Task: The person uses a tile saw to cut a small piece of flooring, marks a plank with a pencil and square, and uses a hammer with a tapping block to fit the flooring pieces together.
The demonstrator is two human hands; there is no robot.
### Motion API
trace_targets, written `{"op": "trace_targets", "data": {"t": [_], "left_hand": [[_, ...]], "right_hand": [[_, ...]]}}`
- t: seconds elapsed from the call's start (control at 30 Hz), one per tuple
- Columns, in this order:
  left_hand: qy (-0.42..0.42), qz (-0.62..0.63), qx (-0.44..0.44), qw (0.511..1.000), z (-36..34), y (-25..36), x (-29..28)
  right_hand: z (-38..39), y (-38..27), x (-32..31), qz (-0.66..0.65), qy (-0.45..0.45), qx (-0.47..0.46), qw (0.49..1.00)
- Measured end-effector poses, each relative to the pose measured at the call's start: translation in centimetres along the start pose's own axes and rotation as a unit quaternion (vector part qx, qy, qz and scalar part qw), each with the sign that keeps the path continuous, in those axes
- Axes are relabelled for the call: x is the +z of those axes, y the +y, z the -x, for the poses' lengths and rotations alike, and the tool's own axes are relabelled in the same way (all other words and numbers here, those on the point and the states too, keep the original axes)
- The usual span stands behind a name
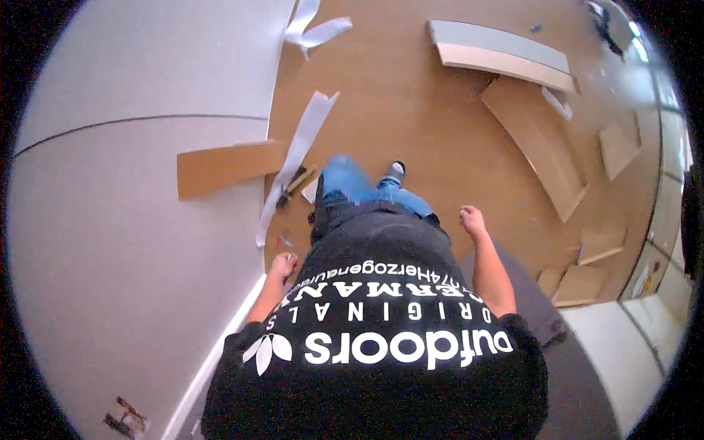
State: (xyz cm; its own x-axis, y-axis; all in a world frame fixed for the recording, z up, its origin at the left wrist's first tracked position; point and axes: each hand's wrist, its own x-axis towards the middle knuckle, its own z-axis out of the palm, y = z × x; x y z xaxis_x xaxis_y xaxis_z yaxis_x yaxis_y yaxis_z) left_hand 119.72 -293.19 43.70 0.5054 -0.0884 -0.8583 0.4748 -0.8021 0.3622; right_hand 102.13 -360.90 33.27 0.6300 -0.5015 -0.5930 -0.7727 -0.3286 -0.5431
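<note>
My left hand (284,265) hangs low on the left with its fingers curled in. A small pale spot shows at its fingers, too small to make out. Nearest to it on the floor lie a red bit (281,243) and a long white strip (308,132). My right hand (471,219) hangs at my right side, apart from everything, its fingers curled with nothing seen in them. Ahead of my left hand lie a dark tool with a yellowish handle (297,185) and a brown cardboard piece (220,169).
A large light grey panel or wall (139,242) takes up the left side. On the brown floor (389,88) lie a long white-and-cardboard piece (506,55), a long cardboard strip (539,143), several smaller cardboard pieces and curled white strips (323,33). Something grey (587,381) is behind me.
</note>
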Motion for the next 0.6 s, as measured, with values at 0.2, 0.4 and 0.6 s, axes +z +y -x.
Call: {"op": "trace_targets", "data": {"t": [0.2,0.4,0.6], "left_hand": [[0.041,0.105,-0.100,0.989,-5.8,6.3,-8.1],[0.091,-0.004,0.013,0.996,-28.2,25.0,-19.0],[0.056,0.052,0.076,0.994,-41.5,45.0,-37.5]], "right_hand": [[-14.9,-17.5,-1.1,-0.081,-0.101,0.108,0.986],[-27.5,-27.6,-7.0,-0.011,-0.005,0.010,1.000],[-32.1,-45.4,-6.2,-0.061,-0.074,0.035,0.995]]}}
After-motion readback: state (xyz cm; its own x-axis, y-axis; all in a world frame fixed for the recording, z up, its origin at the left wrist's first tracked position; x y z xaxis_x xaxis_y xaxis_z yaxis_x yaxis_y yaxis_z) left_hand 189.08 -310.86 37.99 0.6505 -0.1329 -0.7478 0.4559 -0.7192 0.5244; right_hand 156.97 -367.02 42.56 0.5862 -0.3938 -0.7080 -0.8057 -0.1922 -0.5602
